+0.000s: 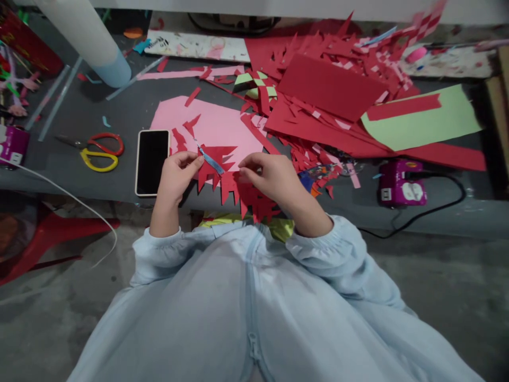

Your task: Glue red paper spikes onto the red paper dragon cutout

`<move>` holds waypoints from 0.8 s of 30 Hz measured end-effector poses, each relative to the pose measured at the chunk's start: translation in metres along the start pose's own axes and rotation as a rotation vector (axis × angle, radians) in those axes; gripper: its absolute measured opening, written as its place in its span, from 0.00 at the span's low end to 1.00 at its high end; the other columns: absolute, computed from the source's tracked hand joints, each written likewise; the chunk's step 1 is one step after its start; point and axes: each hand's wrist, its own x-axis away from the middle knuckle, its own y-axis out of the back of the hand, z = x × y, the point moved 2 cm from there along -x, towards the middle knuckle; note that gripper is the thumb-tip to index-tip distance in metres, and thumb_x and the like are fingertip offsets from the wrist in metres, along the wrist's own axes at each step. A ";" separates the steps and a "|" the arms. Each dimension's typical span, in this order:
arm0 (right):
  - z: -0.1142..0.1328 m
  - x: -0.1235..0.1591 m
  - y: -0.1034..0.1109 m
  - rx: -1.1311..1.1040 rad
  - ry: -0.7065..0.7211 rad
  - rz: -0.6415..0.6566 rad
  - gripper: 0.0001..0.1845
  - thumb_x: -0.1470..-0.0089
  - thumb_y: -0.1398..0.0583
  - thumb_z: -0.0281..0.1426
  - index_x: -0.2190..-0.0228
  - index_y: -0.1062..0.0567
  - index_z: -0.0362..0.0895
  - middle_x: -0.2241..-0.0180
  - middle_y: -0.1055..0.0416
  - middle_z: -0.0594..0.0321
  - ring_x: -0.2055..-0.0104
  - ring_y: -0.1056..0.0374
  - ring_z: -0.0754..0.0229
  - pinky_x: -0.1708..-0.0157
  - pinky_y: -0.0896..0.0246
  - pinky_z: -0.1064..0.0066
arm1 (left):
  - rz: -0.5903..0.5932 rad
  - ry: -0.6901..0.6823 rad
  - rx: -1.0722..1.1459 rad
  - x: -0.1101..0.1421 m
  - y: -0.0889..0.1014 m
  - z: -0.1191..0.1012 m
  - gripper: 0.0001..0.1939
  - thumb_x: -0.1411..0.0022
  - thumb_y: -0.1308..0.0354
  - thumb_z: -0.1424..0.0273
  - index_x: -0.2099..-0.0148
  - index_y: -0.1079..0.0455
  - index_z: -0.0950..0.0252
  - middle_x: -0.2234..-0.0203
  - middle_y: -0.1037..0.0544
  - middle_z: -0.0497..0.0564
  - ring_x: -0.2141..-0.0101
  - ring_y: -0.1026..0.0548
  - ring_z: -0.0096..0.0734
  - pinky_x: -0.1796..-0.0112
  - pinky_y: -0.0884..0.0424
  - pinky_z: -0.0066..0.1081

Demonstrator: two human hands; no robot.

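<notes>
My left hand (177, 175) pinches a thin, shiny blue strip (213, 162) between thumb and forefinger. The strip slants across a red paper cutout (226, 183) with jagged, spiky edges, which lies at the table's front edge. On the cutout's other side is my right hand (272, 175), its thumb and forefinger curled together; whatever is between them is too small to make out. Beneath the cutout spreads a pink paper sheet (222, 119) with small red scraps on it. A phone (153, 163) with a dark screen lies beside my left wrist.
Red-and-yellow-handled scissors (100, 152) lie left of the phone. A white bottle (91, 42) stands at the back left. Red paper pieces (332, 87) and a light green sheet (425, 119) pile up on the right, near a purple box (401, 183) with a black cable (449, 180).
</notes>
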 end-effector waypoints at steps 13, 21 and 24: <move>0.009 -0.006 0.013 0.237 -0.043 0.139 0.13 0.38 0.42 0.35 0.68 0.19 0.42 0.69 0.20 0.55 0.67 0.29 0.56 0.69 0.49 0.68 | -0.097 -0.016 -0.442 0.003 0.007 -0.001 0.08 0.41 0.38 0.67 0.63 0.21 0.65 0.72 0.20 0.49 0.74 0.27 0.28 0.68 0.32 0.29; 0.018 -0.015 0.002 0.282 -0.011 0.164 0.10 0.42 0.40 0.29 0.60 0.20 0.42 0.61 0.19 0.55 0.61 0.27 0.54 0.67 0.46 0.67 | -0.151 -0.112 -0.939 0.023 0.012 -0.027 0.13 0.34 0.42 0.70 0.50 0.22 0.62 0.57 0.18 0.53 0.60 0.21 0.36 0.56 0.28 0.34; 0.027 -0.019 -0.009 0.339 0.030 0.174 0.11 0.41 0.42 0.29 0.59 0.20 0.41 0.59 0.19 0.52 0.58 0.26 0.51 0.65 0.45 0.65 | -0.045 -0.214 -0.989 0.022 0.010 -0.024 0.12 0.34 0.43 0.72 0.51 0.22 0.63 0.57 0.18 0.53 0.58 0.22 0.36 0.53 0.28 0.33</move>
